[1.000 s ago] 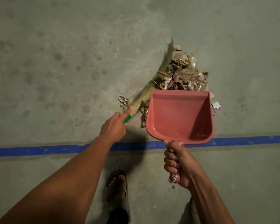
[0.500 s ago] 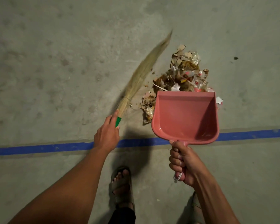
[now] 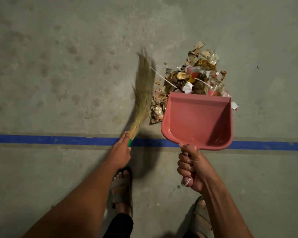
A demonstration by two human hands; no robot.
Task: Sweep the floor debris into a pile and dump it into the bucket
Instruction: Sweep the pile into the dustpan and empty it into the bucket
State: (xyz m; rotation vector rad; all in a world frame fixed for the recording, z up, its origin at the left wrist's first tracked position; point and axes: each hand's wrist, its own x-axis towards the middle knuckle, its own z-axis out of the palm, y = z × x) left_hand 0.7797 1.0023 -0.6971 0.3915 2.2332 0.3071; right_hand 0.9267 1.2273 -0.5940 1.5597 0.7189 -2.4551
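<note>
Broom (image 3: 142, 98) — gripped at its green handle by the left hand (image 3: 121, 152) — runs up and away, bristles blurred, just left of the debris (image 3: 193, 79), where the right hand (image 3: 193, 167) holds the dustpan (image 3: 198, 121), mouth against the pile, over a blue line (image 3: 58, 140).

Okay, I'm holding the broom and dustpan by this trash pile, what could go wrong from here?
1. The broom sits left of the debris pile, so a stroke from there may push scraps sideways past the dustpan, not into it.
2. Scraps already lie beside the pan's left wall and right corner; they could be missed.
3. Light wrappers and paper may scatter under a fast swing.
4. No bucket is in view, so carrying a loaded pan risks spills.
</note>
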